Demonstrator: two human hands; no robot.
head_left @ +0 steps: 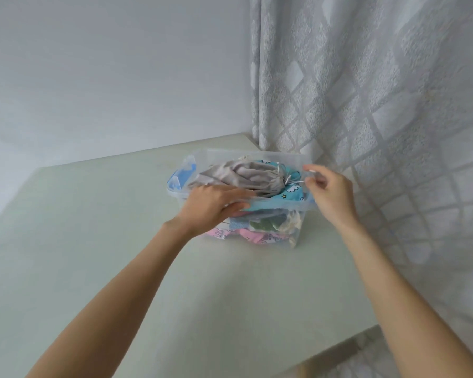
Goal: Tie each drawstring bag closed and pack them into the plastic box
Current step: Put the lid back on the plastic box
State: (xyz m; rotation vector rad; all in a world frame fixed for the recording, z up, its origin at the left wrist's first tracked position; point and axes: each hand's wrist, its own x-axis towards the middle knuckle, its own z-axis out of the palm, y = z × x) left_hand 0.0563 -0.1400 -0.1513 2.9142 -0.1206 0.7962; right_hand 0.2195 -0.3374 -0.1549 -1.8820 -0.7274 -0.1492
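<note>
The grey drawstring bag (238,177) lies on top of the pile inside the clear plastic box (292,159), with its neck bunched up tight at the right end. Under it I can see a blue bag with clouds and stars (291,193), and lower down, through the box wall, a pink bag (246,236) and some green cloth. So I think most of the packing is done. The box looks nearly full. No other bags sit on the pale green table (120,241). What may be left is tucking in the white string (298,181) and pressing this last bag down. My left hand (212,205) reaches over the near rim of the box, with flat fingers on the grey bag and thumb by the rim. My right hand (329,193) is up by the right side of the box, and my fingertips (310,168) pinch the end of the white string. Both arms are stretched out in front of me. A grey curtain (380,105) hangs behind.
</note>
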